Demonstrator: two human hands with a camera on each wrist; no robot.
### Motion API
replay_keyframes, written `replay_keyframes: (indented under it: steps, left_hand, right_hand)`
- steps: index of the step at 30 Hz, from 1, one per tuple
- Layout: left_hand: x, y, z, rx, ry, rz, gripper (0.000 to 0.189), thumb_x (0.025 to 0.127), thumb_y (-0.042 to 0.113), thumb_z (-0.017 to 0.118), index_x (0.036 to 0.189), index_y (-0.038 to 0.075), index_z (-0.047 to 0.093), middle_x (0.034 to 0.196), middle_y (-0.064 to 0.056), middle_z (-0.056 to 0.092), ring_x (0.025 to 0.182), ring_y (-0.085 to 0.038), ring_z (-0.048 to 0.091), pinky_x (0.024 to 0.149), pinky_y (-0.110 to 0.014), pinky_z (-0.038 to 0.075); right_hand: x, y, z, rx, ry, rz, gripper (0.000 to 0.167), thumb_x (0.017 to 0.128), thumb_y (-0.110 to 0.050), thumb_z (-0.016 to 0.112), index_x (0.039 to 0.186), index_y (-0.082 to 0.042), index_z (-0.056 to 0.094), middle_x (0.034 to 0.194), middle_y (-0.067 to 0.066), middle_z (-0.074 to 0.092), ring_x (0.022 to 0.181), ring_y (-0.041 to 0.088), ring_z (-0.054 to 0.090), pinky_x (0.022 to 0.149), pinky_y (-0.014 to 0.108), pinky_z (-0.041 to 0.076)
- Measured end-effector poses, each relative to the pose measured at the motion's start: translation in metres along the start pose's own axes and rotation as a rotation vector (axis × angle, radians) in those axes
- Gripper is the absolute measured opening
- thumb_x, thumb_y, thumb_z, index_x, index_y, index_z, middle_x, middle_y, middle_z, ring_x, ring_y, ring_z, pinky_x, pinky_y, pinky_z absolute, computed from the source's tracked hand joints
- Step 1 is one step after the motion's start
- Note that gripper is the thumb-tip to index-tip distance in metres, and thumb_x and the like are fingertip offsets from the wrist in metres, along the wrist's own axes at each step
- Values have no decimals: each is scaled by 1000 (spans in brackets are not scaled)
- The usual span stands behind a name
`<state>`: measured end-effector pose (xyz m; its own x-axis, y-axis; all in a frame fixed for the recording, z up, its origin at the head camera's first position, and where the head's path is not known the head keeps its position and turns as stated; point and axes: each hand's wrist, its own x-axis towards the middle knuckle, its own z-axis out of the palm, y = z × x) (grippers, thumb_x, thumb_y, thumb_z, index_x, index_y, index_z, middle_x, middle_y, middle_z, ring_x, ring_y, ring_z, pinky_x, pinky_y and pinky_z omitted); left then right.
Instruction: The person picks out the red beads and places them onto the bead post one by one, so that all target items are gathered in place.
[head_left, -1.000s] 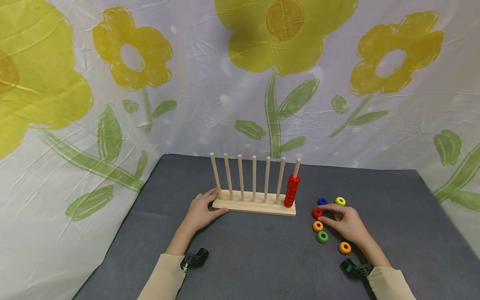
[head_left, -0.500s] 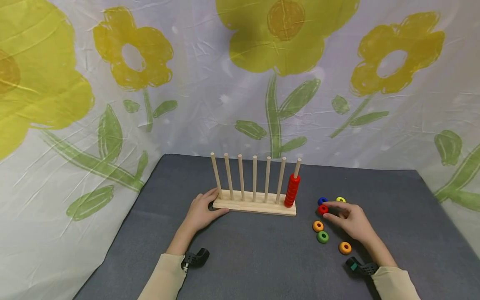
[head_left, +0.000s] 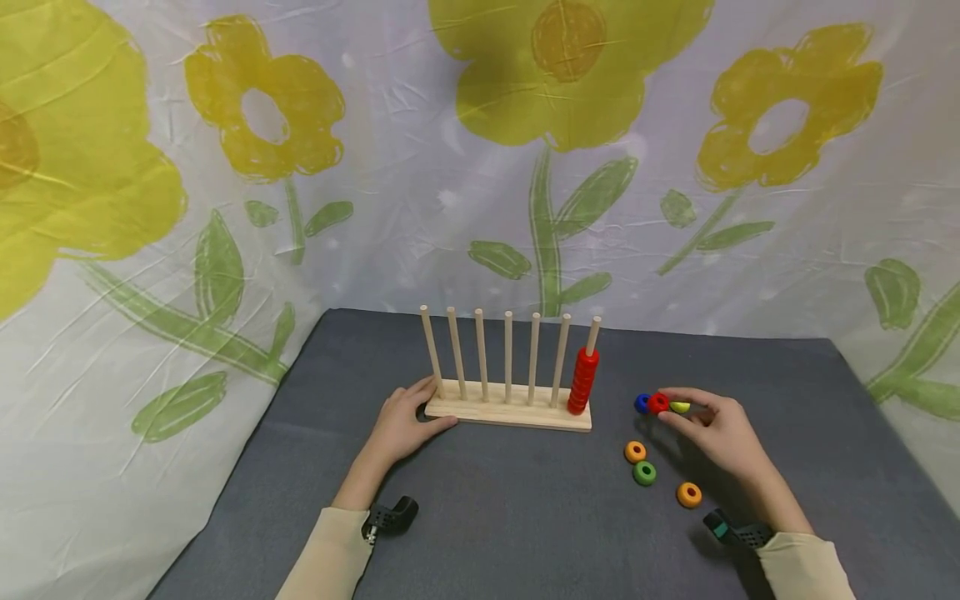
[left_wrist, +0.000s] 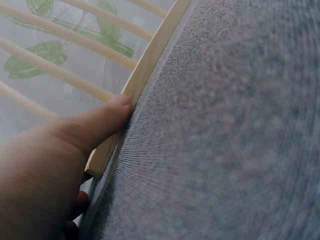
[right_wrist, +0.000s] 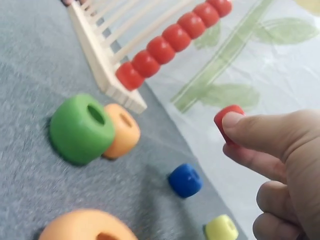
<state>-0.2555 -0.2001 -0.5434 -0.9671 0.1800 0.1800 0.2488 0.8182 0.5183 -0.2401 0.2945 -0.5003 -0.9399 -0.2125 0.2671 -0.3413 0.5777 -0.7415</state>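
My left hand [head_left: 401, 425] grips the left end of a wooden peg rack [head_left: 510, 408], thumb along its front edge and fingers behind. Several upright pegs rise from the base; the rightmost carries a stack of red beads [head_left: 583, 382], and its bare tip shows above them. At the right, my right hand [head_left: 723, 429] pinches a single red bead [right_wrist: 229, 119] between thumb and finger. In the right wrist view this bead is raised above the cloth. Behind it in the head view lie a blue bead [head_left: 642, 404] and a partly covered yellow bead [head_left: 680, 407].
An orange bead [head_left: 635, 452] and a green bead [head_left: 644, 473] lie close together on the grey cloth [head_left: 510, 508]. Another orange bead [head_left: 689, 495] sits nearer the right wrist. A flower-printed curtain [head_left: 397, 208] hangs behind the table.
My right hand has lifted the red bead from beside the orange one and carried it back and rightward, in front of the blue and yellow beads. The left hand has stayed on the rack.
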Motion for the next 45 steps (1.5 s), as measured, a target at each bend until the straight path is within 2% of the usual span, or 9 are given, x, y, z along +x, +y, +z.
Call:
replay_keyframes:
  steps: [4, 10, 13, 15, 19, 24, 34, 40, 45]
  left_hand:
    - [0, 1, -1, -1, -6, 8, 86, 89, 55, 75, 153, 6, 47, 155, -13, 43, 109, -32, 51, 94, -53, 41]
    - [0, 2, -1, -8, -11, 7, 86, 90, 54, 74, 154, 6, 44, 157, -14, 41, 114, -33, 50, 97, -56, 38]
    - [0, 2, -1, -5, -6, 5, 87, 89, 55, 74, 154, 6, 44, 156, -14, 42, 113, -32, 50, 96, -55, 38]
    - [-1, 2, -1, -4, -2, 5, 87, 89, 55, 75, 154, 7, 44, 156, -14, 42, 112, -32, 50, 96, -55, 39]
    - [-2, 1, -1, -9, 0, 5, 88, 88, 56, 75, 154, 7, 44, 156, -13, 43, 112, -32, 50, 95, -55, 39]
    - [0, 2, -2, -10, -14, 5, 88, 89, 57, 74, 155, 7, 44, 156, -13, 43, 115, -33, 50, 96, -55, 39]
    - [-1, -1, -1, -9, -12, 2, 87, 88, 55, 76, 154, 8, 44, 156, -13, 43, 112, -32, 51, 95, -54, 40]
    - [-1, 1, -3, -7, -15, 4, 87, 88, 55, 76, 154, 7, 45, 156, -13, 43, 112, -33, 51, 95, -54, 40]
    - [0, 2, -3, -4, -20, -1, 87, 88, 55, 76, 154, 8, 44, 157, -13, 42, 115, -33, 50, 98, -55, 39]
  right_hand:
    - [0, -7, -5, 18, 16, -10, 33, 94, -19, 77, 126, -13, 72, 82, 7, 66, 40, 12, 31, 38, 31, 29]
    - [0, -15, -9, 61, 19, -3, 34, 95, -17, 76, 128, -11, 70, 50, -6, 36, 39, 13, 28, 37, 32, 27]
    - [0, -17, -9, 69, 21, -7, 35, 95, -18, 76, 129, -11, 70, 50, -8, 32, 39, 14, 28, 37, 32, 27]
    - [0, -18, -8, 74, 25, -12, 35, 95, -17, 76, 129, -11, 70, 57, -5, 47, 39, 14, 29, 37, 32, 28]
    - [0, -19, -6, 81, 28, -8, 35, 95, -17, 76, 129, -10, 70, 58, -1, 50, 39, 14, 29, 38, 32, 28]
    - [1, -20, -3, 56, 32, 9, 34, 95, -22, 77, 127, -13, 72, 49, -5, 31, 39, 15, 28, 38, 31, 27]
    - [12, -28, 3, 36, 36, -38, 33, 94, -22, 77, 127, -16, 72, 69, 11, 64, 39, 14, 30, 39, 31, 29]
    - [23, -39, 7, 40, 36, -66, 35, 93, -19, 79, 128, -16, 72, 49, 1, 32, 39, 8, 26, 37, 31, 26]
    - [30, -45, 10, 49, 41, -86, 36, 93, -17, 79, 128, -16, 72, 48, -2, 32, 39, 4, 25, 37, 30, 25]
